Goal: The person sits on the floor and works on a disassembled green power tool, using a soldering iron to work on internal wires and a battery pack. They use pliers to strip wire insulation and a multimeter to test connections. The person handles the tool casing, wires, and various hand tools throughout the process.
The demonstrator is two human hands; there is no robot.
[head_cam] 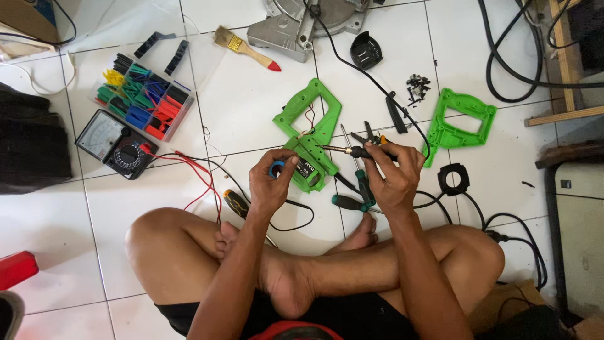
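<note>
I sit cross-legged on a white tiled floor. My left hand (272,179) pinches a small blue spool of solder wire (276,169) beside a green plastic tool handle half (309,134) with wires inside. My right hand (393,176) grips a black soldering iron (352,150), its metal tip pointing left at the green housing. The second green handle half (459,121) lies apart to the right.
A multimeter (115,143) with red and black leads and a box of coloured heat-shrink tubing (143,97) lie left. Screwdrivers (352,200), pliers (371,134), loose screws (417,87), a paintbrush (245,49), a grey metal saw base (306,24) and black cables surround me.
</note>
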